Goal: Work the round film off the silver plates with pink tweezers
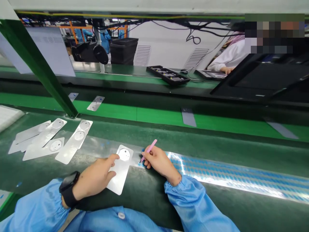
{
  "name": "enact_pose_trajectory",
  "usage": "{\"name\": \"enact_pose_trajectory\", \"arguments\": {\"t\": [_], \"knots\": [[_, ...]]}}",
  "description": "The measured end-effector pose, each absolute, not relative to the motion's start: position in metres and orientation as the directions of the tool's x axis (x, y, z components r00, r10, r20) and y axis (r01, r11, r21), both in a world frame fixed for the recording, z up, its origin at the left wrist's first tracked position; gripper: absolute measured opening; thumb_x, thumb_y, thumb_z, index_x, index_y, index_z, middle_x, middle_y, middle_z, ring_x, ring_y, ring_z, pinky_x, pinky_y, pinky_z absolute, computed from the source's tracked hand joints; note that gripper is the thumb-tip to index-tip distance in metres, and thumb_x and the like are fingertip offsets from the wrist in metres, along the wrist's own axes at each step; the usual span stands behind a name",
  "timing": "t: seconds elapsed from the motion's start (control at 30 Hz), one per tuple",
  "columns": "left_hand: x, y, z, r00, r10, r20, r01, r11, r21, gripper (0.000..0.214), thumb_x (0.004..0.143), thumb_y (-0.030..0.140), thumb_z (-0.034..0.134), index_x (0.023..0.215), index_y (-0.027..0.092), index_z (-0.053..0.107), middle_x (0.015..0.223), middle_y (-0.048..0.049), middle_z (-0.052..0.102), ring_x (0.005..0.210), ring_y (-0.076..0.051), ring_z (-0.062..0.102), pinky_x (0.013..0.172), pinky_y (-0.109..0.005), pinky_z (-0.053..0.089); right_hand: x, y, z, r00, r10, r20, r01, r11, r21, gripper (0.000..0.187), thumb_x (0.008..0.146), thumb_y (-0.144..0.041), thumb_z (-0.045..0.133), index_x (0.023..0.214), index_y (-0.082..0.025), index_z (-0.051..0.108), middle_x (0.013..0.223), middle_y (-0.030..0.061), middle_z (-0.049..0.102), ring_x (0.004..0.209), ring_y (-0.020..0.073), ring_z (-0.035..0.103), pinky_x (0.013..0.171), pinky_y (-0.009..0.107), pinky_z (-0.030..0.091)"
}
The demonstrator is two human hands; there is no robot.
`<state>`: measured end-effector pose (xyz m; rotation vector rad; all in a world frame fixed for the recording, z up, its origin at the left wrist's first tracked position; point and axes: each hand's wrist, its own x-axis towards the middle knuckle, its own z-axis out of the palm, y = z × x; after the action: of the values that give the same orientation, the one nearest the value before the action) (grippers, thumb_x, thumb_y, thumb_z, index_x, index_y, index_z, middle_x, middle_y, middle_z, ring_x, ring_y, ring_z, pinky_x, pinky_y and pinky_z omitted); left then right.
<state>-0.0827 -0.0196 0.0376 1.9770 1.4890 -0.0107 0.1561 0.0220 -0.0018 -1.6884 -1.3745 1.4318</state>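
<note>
My left hand (98, 175), with a black watch (69, 188) at the wrist, lies over the left side of a pale silver plate (120, 180). Its index finger and thumb are stretched apart and touch the plate's surface. A round disc with small dark holes (124, 154) sits at the plate's far end. Pink tweezers (150, 149) are pinched in my right hand (158, 161). Their tips point down at the left part of a clear strip (217, 172) carrying rows of small blue stickers, just right of the plate. Whether a sticker is between the tips is too small to tell.
Several similar plates (72, 146) lie overlapping at the left. Behind the bench, a green belt (156, 116) carries more plates (189, 116). A green post (45, 74) slants up at the left. Beyond are a black tray (169, 75), a dark monitor (270, 77) and a person's white sleeve (227, 56).
</note>
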Motion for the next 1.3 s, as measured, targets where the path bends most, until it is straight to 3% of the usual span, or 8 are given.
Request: {"name": "enact_pose_trajectory", "arguments": {"t": [0.1,0.17,0.27,0.4,0.53,0.77,0.97,1.3], "knots": [[-0.077,-0.017,0.046,0.357,0.832,-0.424,0.926,-0.258,0.275,0.057,0.082,0.02,0.048,0.138,0.026,0.039,0.093,-0.0099,0.069,0.09,-0.03,0.065,0.075,-0.039,0.048,0.156,0.022,-0.001,-0.088,0.91,-0.405,0.354,-0.351,-0.867,0.013,0.08,-0.019,0.057,0.069,-0.018,0.051,0.049,-0.0048,0.059,0.038,0.0078,0.055,0.038,0.017,0.043],[-0.074,-0.009,0.044,0.367,0.829,-0.422,0.927,-0.288,0.241,0.055,0.084,0.022,0.05,0.138,0.026,0.041,0.091,-0.0101,0.07,0.087,-0.03,0.066,0.075,-0.041,0.048,0.156,0.022,-0.003,-0.1,0.907,-0.408,0.338,-0.355,-0.872,0.014,0.081,-0.021,0.057,0.068,-0.018,0.052,0.047,-0.0049,0.058,0.038,0.0077,0.054,0.038,0.017,0.042],[-0.071,0.01,0.031,0.461,0.839,-0.289,0.873,-0.372,0.315,0.043,0.081,0.026,0.061,0.124,0.022,0.054,0.108,-0.0104,0.067,0.105,-0.03,0.06,0.089,-0.044,0.045,0.158,0.023,-0.008,-0.121,0.905,-0.408,0.264,-0.367,-0.892,0.017,0.079,-0.027,0.059,0.067,-0.017,0.052,0.045,-0.0048,0.057,0.036,0.0079,0.053,0.037,0.017,0.041],[-0.067,0.03,0.008,0.545,0.828,-0.131,0.806,-0.474,0.355,0.044,0.067,0.03,0.079,0.107,0.022,0.062,0.128,-0.0075,0.059,0.132,-0.034,0.036,0.106,-0.051,0.03,0.163,0.024,-0.012,-0.161,0.892,-0.422,0.092,-0.412,-0.906,0.028,0.071,-0.041,0.066,0.064,-0.017,0.052,0.043,-0.0038,0.057,0.037,0.0085,0.053,0.037,0.018,0.042],[-0.055,0.032,-0.009,0.576,0.816,-0.047,0.757,-0.511,0.406,0.035,0.069,0.034,0.078,0.099,0.022,0.065,0.12,-0.0053,0.064,0.126,-0.032,0.042,0.101,-0.051,0.031,0.165,0.028,-0.007,-0.146,0.889,-0.435,0.05,-0.432,-0.9,0.034,0.066,-0.048,0.068,0.063,-0.017,0.052,0.042,-0.0037,0.057,0.036,0.0088,0.053,0.036,0.018,0.041],[-0.047,0.025,-0.02,0.588,0.797,0.139,0.675,-0.578,0.458,0.031,0.07,0.035,0.078,0.096,0.021,0.067,0.114,-0.0052,0.067,0.109,-0.027,0.05,0.089,-0.044,0.035,0.148,0.039,0.0,-0.091,0.917,-0.389,0.227,-0.361,-0.905,0.021,0.079,-0.036,0.058,0.068,-0.018,0.053,0.044,-0.0029,0.059,0.036,0.0094,0.054,0.037,0.019,0.043],[-0.048,0.024,-0.022,0.591,0.792,0.151,0.668,-0.586,0.459,0.029,0.069,0.036,0.079,0.093,0.022,0.068,0.112,-0.0036,0.067,0.107,-0.026,0.05,0.088,-0.043,0.034,0.139,0.041,-0.006,-0.094,0.898,-0.43,0.31,-0.384,-0.869,0.016,0.081,-0.027,0.055,0.068,-0.018,0.052,0.046,-0.0034,0.059,0.037,0.0098,0.055,0.038,0.019,0.044],[-0.047,0.024,-0.025,0.586,0.789,0.186,0.662,-0.598,0.452,0.029,0.068,0.035,0.08,0.091,0.022,0.068,0.111,-0.0037,0.066,0.106,-0.026,0.05,0.086,-0.042,0.034,0.14,0.041,-0.005,-0.1,0.892,-0.44,0.371,-0.377,-0.849,0.017,0.083,-0.027,0.054,0.069,-0.019,0.052,0.046,-0.0038,0.059,0.037,0.01,0.056,0.038,0.019,0.044]]}}
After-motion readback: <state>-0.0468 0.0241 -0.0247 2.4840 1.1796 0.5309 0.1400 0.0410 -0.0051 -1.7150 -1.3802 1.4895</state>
